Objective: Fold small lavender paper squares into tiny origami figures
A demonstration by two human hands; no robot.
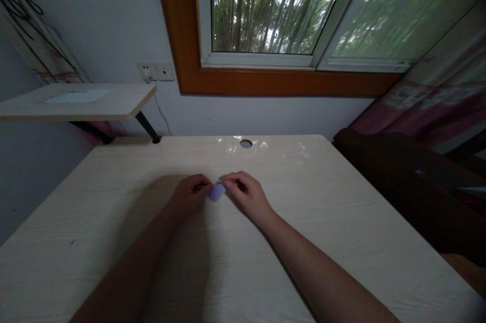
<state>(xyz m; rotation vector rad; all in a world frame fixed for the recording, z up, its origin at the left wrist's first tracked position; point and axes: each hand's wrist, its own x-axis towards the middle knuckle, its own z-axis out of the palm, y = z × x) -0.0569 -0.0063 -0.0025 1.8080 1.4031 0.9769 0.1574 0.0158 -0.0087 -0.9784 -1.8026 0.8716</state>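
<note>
A small folded piece of purple paper point(217, 192) lies between both hands near the middle of a pale wooden desk point(114, 221). My left hand point(190, 192) has its fingers curled and pinches the paper's left edge. My right hand point(246, 194) pinches the right edge with thumb and fingertips together. Both forearms reach in from the bottom of the view. Most of the paper shows; its edges are under the fingertips.
A round cable hole point(245, 143) sits at the desk's far edge. A raised shelf point(76, 103) stands at the back left, below a wall socket point(155, 71). A window point(273, 9) is straight ahead. Dark furniture point(410, 186) and a curtain border the right side.
</note>
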